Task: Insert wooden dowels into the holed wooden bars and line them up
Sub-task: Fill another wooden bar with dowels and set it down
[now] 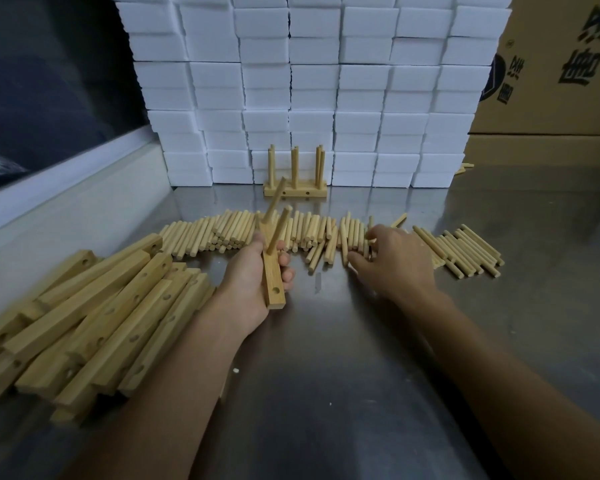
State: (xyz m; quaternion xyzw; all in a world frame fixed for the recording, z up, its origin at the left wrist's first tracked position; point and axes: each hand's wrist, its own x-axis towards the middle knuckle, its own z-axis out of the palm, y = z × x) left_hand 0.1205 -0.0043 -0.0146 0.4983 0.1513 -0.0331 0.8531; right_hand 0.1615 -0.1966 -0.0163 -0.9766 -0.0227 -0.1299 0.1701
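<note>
**Bar in the left hand, right hand at the dowels**

A steel table [343, 358] fills the lower view. At its far edge stands a wall of white foam blocks [312, 81], many layers high, with a printed cardboard box [551, 64] to the right of it and a dark window [49, 81] to the left.

A heap of holed bars [94, 327] lies on the table's left side, the bars overlapping and pointing away to the right. Beyond the hands, a band of loose dowels [229, 233] runs across the table from left to right, most lying side by side, a few askew near the middle.

At the foot of the foam wall stands a finished piece [295, 192]: bars lying flat with upright dowels rising from them.

The left hand [253, 282] grips one bar [272, 289] around its middle, fingers curled round it from the right side and thumb on the left. The bar points away from the person; its near end sticks out below the palm and shows an open hole. From the far part, above the fingers, two inserted dowels [278, 230] stand out, tilted up and to the right.

The right hand [395, 261] is palm down over the dowel band, right of the held bar and apart from it. Its fingers are bent onto the loose dowels; whether they pinch one, I cannot tell.
</note>
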